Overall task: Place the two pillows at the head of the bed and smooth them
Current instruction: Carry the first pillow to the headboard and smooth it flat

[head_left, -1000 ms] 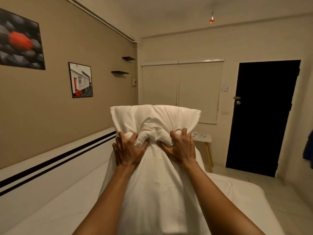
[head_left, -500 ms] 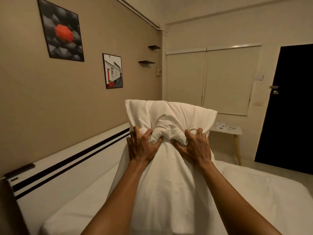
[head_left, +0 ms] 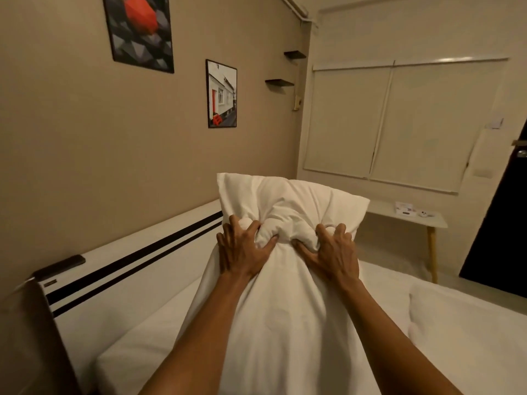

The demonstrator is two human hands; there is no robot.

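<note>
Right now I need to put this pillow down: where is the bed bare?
Bare sheet lies right of the held pillow, toward the table. Left is crowded: another pillow fills the strip beside the headboard. Both hands grip the pillow.

a white pillow (head_left: 288, 295) is held up on end in the middle of the frame, above the bed (head_left: 470, 337). its soft cover is bunched and creased near the top, where it is squeezed, and its top corners stick out to both sides. a second white pillow (head_left: 137, 357) is seen at the lower left of the frame, lying flat on the bed beside the striped headboard (head_left: 137, 269).
</note>
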